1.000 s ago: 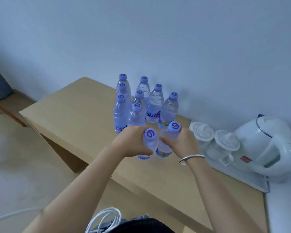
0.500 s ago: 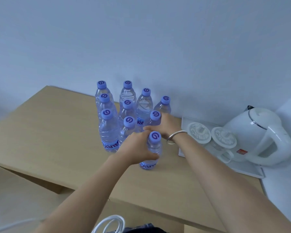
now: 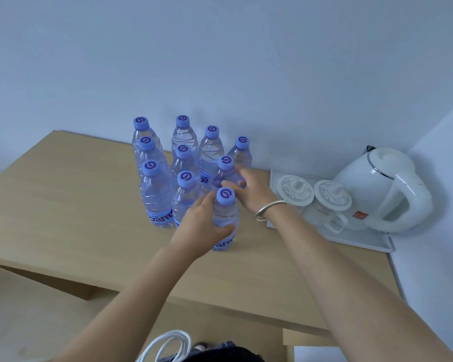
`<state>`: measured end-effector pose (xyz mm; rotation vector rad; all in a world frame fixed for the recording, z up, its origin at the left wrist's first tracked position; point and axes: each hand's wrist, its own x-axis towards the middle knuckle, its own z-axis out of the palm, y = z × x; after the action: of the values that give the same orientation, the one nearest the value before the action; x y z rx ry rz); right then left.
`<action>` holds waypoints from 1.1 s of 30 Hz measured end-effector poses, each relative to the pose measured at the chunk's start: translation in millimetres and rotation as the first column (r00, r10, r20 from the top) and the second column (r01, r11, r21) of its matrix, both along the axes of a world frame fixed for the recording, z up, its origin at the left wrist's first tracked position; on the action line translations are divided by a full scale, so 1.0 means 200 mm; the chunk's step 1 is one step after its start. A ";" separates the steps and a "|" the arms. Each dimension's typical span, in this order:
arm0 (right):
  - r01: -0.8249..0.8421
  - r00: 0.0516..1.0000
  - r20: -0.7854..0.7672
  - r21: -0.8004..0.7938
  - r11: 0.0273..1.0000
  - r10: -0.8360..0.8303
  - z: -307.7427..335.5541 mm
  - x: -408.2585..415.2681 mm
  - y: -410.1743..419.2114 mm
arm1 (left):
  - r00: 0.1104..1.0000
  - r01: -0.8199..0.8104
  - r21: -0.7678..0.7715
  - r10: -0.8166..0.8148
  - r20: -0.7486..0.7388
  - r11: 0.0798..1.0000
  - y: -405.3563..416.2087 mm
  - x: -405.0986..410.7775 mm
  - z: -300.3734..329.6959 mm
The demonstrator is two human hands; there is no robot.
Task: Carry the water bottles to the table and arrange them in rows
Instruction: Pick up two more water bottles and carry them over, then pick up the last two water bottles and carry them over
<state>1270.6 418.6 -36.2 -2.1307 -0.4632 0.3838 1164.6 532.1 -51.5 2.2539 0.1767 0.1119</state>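
Nearest on the tabletop [image 3: 63, 205], the left hand [image 3: 199, 228] is wrapped round the front bottle [image 3: 224, 223], which stands upright, cap up. Just behind, the right hand [image 3: 249, 190], with a bangle [image 3: 268, 209] at the wrist, has its fingers loosely spread at a second bottle [image 3: 226, 171], seemingly only touching it. Ten bottles stand upright in all, eight [image 3: 156, 197] clustered behind, left of a tray [image 3: 364, 240] holding two lidded cups [image 3: 294, 190] and one kettle [image 3: 377, 189].

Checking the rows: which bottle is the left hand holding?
The front-most bottle, nearest the table's front edge. The left hand wraps its body; the other bottles stand behind it.
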 end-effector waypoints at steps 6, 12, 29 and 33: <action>0.116 0.991 0.060 -0.007 0.993 -0.115 -0.03 -0.16 -0.21 | 0.991 -0.127 0.002 0.127 0.038 0.992 -0.14 -0.11 -0.07; 0.217 0.976 0.049 -0.073 0.973 -0.214 -0.06 -0.39 -0.61 | 0.942 -0.321 -0.098 0.306 -0.139 0.942 -0.42 -0.23 -0.15; 0.596 0.787 -0.018 -0.233 0.768 -0.616 -0.10 -1.34 -1.98 | 0.686 0.724 0.219 -0.648 -0.330 0.654 -1.97 -0.60 -0.11; 0.699 0.689 -0.012 -0.254 0.669 -0.724 -0.08 -1.54 -2.23 | 0.607 0.794 0.250 -0.700 -0.377 0.554 -2.25 -0.70 -0.12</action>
<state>962.0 -27.5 -51.9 -2.3007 0.5316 0.0932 1024.2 82.4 -75.1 2.5368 -0.7893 -0.6547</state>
